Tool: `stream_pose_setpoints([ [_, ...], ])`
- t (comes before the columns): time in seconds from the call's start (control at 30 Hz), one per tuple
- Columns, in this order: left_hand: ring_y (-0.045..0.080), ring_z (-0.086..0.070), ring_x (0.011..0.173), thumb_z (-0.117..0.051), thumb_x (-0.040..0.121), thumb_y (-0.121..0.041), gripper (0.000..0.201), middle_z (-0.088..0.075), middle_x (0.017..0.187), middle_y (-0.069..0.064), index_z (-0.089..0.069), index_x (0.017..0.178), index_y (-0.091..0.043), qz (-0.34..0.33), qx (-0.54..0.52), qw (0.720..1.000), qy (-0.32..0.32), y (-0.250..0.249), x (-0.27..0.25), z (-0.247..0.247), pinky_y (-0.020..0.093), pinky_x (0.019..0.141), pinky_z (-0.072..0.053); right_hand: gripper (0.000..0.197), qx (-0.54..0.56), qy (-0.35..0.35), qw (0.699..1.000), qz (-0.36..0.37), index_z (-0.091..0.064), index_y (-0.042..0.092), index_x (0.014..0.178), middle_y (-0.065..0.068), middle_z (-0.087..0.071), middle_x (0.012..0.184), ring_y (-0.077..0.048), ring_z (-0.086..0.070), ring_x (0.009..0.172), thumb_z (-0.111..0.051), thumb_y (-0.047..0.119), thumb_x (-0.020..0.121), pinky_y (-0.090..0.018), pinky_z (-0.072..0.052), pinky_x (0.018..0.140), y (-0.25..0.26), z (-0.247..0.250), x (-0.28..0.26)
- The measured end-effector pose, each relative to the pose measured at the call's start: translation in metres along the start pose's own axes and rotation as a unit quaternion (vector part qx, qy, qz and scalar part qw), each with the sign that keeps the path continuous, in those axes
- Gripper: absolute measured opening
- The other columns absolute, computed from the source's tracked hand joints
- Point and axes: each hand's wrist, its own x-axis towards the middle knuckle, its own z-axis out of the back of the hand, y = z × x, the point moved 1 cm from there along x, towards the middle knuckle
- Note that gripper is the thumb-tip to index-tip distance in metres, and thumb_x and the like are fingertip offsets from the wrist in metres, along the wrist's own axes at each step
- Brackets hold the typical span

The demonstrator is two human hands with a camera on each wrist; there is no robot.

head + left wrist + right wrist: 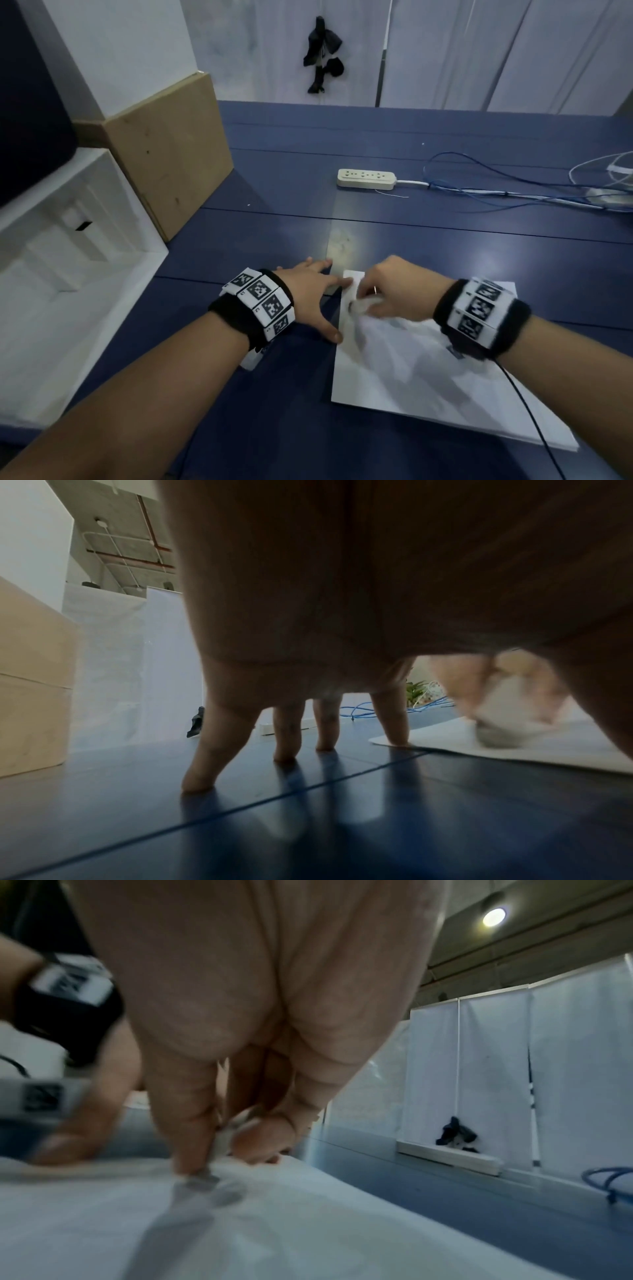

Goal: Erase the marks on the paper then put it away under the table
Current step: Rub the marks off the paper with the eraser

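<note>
Step in hand: erasing, by the look of it. Paper (428, 370) lies flat on the blue bench (376, 144), near the front edge, right of centre. Right hand (397, 287) works at the sheet's far left corner, fingers curled round a small whitish eraser (364, 304) pressed to the page. Hand and eraser are smeared with motion blur (likely mid-stroke). A grey smudge shows on the paper just beside the eraser; whether other marks remain I cannot tell.

Left hand (315, 294) is flat and spread, gripping nothing. In the left wrist view, one fingertip (397, 737) pins the paper's corner; the other fingers stand on the bare bench. In the head view the thumb sits at the sheet's left edge.

Pose: both forearms reach forward and low, wrists close to the surface, hands nearly meeting at the corner.

Next, as I judge it: keep the sheet pinned while rubbing, since thin paper can crumple under the eraser. Stowing under the bench is not yet begun.

Also on the bench: power strip (366, 179), blue cables (496, 185).
</note>
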Motion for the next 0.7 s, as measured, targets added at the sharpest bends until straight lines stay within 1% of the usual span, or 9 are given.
stream_pose_setpoints([
  [0.07, 0.027, 0.005, 0.150, -0.075, 0.059, -0.074, 0.113, 0.004, 0.164, -0.006, -0.015, 0.151, -0.050, 0.000, 0.003, 1.000, -0.003, 0.000, 0.000, 0.001, 0.071, 0.110, -0.014, 0.025, 0.012, -0.032, 0.999, -0.030, -0.074, 0.019, 0.106, -0.003, -0.073, 0.099, -0.022, -0.065, 0.093, -0.070, 0.032, 0.085, -0.034, -0.053, 0.080, -0.007, 0.009, 0.012],
  [0.13, 0.026, 0.002, 0.150, -0.076, 0.057, -0.074, 0.113, 0.001, 0.163, -0.006, -0.017, 0.150, -0.049, -0.002, 0.005, 1.000, -0.007, 0.000, 0.000, 0.002, 0.071, 0.110, -0.017, 0.025, 0.019, -0.041, 0.998, -0.040, -0.075, 0.019, 0.104, -0.003, -0.073, 0.097, -0.022, -0.065, 0.091, -0.070, 0.033, 0.085, -0.034, -0.054, 0.079, -0.010, 0.009, 0.014],
  [0.27, 0.022, 0.001, 0.150, -0.077, 0.055, -0.074, 0.115, -0.001, 0.163, -0.008, -0.019, 0.150, -0.048, 0.001, -0.004, 1.000, -0.013, 0.000, 0.001, 0.001, 0.069, 0.111, -0.017, 0.019, 0.006, 0.027, 0.999, 0.021, -0.075, 0.022, 0.098, 0.002, -0.072, 0.090, -0.015, -0.055, 0.075, -0.068, 0.027, 0.081, -0.032, -0.052, 0.076, 0.009, -0.005, -0.010],
  [0.3, 0.022, 0.000, 0.150, -0.077, 0.054, -0.074, 0.115, -0.001, 0.163, -0.009, -0.019, 0.150, -0.048, 0.002, -0.004, 1.000, -0.015, 0.000, 0.002, 0.001, 0.068, 0.111, -0.019, 0.019, 0.006, 0.040, 0.999, 0.031, -0.075, 0.022, 0.099, 0.002, -0.072, 0.090, -0.015, -0.053, 0.075, -0.068, 0.026, 0.082, -0.031, -0.052, 0.076, 0.012, -0.004, -0.012],
  [0.37, 0.024, -0.004, 0.149, -0.078, 0.052, -0.075, 0.116, -0.003, 0.162, -0.009, -0.021, 0.149, -0.047, -0.002, 0.002, 1.000, -0.012, -0.002, 0.003, 0.003, 0.064, 0.112, -0.024, 0.021, -0.004, 0.019, 1.000, 0.024, -0.075, 0.021, 0.103, 0.000, -0.072, 0.094, -0.019, -0.060, 0.082, -0.070, 0.024, 0.082, -0.031, -0.052, 0.078, 0.007, 0.003, -0.004],
  [0.43, 0.026, -0.006, 0.148, -0.078, 0.052, -0.074, 0.116, -0.004, 0.162, -0.006, -0.022, 0.150, -0.046, 0.000, 0.004, 1.000, -0.006, -0.001, 0.004, 0.004, 0.060, 0.112, -0.027, 0.023, 0.005, -0.022, 0.999, -0.027, -0.074, 0.018, 0.104, -0.005, -0.073, 0.098, -0.024, -0.066, 0.092, -0.071, 0.025, 0.082, -0.035, -0.054, 0.081, -0.006, 0.010, 0.011],
  [0.5, 0.027, -0.005, 0.148, -0.078, 0.053, -0.074, 0.116, -0.003, 0.162, -0.005, -0.021, 0.150, -0.046, 0.005, 0.006, 1.000, -0.001, -0.002, 0.003, 0.005, 0.059, 0.113, -0.026, 0.025, 0.024, -0.040, 0.997, -0.054, -0.074, 0.016, 0.105, -0.007, -0.072, 0.100, -0.025, -0.066, 0.094, -0.071, 0.027, 0.083, -0.037, -0.055, 0.082, -0.016, 0.011, 0.012],
  [0.63, 0.026, -0.005, 0.149, -0.078, 0.053, -0.075, 0.118, -0.001, 0.162, -0.005, -0.018, 0.151, -0.045, 0.005, 0.006, 1.000, 0.001, -0.002, 0.004, 0.005, 0.060, 0.113, -0.026, 0.022, 0.027, 0.032, 0.999, 0.014, -0.075, 0.021, 0.101, 0.002, -0.072, 0.095, -0.014, -0.057, 0.079, -0.073, 0.024, 0.080, -0.032, -0.052, 0.077, 0.000, -0.002, -0.017],
  [0.7, 0.026, -0.005, 0.148, -0.078, 0.052, -0.075, 0.119, -0.001, 0.162, -0.006, -0.019, 0.150, -0.045, 0.004, 0.003, 1.000, 0.001, -0.001, 0.005, 0.004, 0.061, 0.112, -0.026, 0.022, 0.022, 0.046, 0.998, 0.028, -0.075, 0.022, 0.100, 0.003, -0.072, 0.094, -0.016, -0.058, 0.079, -0.073, 0.022, 0.079, -0.033, -0.052, 0.077, 0.002, -0.002, -0.016],
])
